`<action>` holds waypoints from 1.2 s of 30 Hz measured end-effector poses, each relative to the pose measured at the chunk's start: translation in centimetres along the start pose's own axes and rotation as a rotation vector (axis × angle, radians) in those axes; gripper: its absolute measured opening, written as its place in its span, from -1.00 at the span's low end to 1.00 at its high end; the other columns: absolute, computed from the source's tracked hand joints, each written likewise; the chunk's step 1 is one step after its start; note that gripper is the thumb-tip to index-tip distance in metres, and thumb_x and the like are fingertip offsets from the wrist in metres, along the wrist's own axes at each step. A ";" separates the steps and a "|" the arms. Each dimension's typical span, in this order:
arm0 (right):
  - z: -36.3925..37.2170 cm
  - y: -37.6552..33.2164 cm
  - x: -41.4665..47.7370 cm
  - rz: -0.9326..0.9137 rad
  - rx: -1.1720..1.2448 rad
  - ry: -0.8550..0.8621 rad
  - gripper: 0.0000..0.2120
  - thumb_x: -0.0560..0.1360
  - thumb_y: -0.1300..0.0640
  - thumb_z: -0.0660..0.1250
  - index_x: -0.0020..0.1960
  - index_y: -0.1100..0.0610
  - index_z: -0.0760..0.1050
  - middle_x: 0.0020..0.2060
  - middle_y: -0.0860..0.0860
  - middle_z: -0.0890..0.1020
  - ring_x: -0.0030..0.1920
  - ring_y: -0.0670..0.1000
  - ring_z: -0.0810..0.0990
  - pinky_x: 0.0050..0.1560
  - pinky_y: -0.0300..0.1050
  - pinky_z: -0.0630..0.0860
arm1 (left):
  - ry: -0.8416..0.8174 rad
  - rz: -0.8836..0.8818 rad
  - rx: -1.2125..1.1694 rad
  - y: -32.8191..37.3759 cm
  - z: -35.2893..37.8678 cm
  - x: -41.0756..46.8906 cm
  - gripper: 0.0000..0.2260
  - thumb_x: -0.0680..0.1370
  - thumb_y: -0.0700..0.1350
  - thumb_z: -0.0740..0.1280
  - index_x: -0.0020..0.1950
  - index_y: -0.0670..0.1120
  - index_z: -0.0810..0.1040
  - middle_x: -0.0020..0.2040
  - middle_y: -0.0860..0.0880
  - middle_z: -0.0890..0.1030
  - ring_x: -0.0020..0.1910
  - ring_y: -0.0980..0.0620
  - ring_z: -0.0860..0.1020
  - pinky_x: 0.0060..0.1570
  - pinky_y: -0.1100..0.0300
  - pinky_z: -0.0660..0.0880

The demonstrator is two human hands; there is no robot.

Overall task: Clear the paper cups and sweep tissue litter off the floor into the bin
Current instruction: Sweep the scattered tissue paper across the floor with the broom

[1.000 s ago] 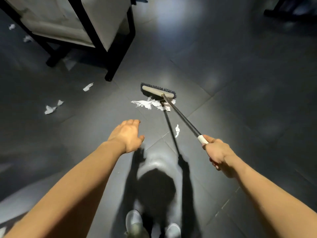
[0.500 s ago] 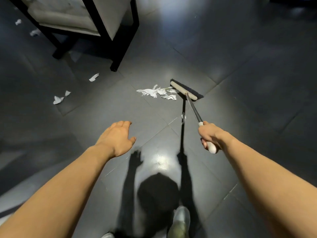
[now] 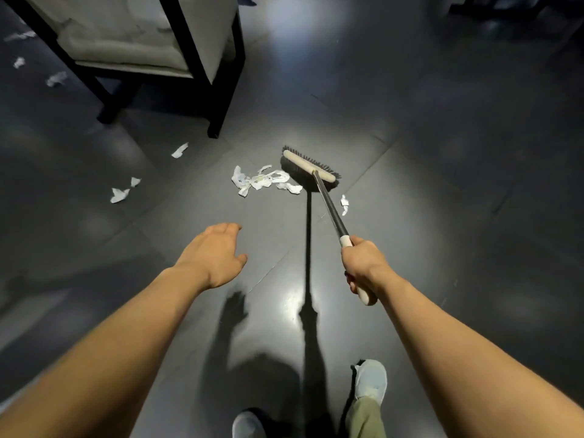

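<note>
Tissue litter [image 3: 262, 181] is lying bunched on the floor [image 3: 442, 216], just left of the broom head [image 3: 311, 167], seemingly being herded into one pile. Right hand [image 3: 363, 267] is gripping the pale end of the handle [image 3: 331, 210] for reach; left hand [image 3: 218, 254] is hovering relaxed and empty, likely for balance.
</note>
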State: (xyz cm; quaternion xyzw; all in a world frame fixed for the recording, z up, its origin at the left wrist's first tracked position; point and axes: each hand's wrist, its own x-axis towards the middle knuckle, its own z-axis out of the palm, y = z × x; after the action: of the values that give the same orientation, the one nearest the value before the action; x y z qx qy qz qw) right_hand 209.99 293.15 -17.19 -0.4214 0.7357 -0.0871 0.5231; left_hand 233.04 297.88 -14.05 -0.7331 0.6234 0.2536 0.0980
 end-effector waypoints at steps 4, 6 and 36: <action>1.1 1.4 -0.6 0.037 0.016 0.091 -0.75 0.49 0.30 0.01 0.09 0.16 0.36 -0.33 0.14 0.44 -0.42 0.09 0.41 -0.40 -0.10 0.45 | 0.008 0.019 -0.008 -1.6 0.3 -0.5 -0.47 0.60 0.01 0.19 0.51 -0.12 0.13 0.51 -0.08 0.21 0.48 -0.07 0.16 0.41 0.16 0.12; 1.7 1.7 -0.9 0.093 0.093 0.085 -0.78 0.49 0.31 -0.02 0.04 0.21 0.35 -0.39 0.11 0.41 -0.48 0.08 0.38 -0.45 -0.14 0.43 | -0.018 0.025 -0.012 -2.1 1.0 -0.7 -0.47 0.60 0.01 0.19 0.52 -0.12 0.12 0.51 -0.08 0.21 0.48 -0.07 0.17 0.41 0.16 0.12; 16.4 -23.8 -16.8 -0.494 -0.347 -0.345 -0.65 0.60 0.24 0.11 0.33 0.02 0.41 -0.40 0.08 0.38 -0.45 0.00 0.31 -0.50 -0.22 0.29 | 0.267 -0.333 -0.179 -24.5 -17.4 -13.4 -0.45 0.57 0.02 0.26 0.49 -0.15 0.20 0.46 -0.14 0.29 0.44 -0.11 0.25 0.40 0.08 0.21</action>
State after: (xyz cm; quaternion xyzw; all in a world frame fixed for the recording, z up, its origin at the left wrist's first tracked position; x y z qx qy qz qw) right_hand 238.00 295.22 0.85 -0.6778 0.5160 -0.0122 0.5236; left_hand 259.74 306.48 3.16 -0.8587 0.4763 0.1889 -0.0106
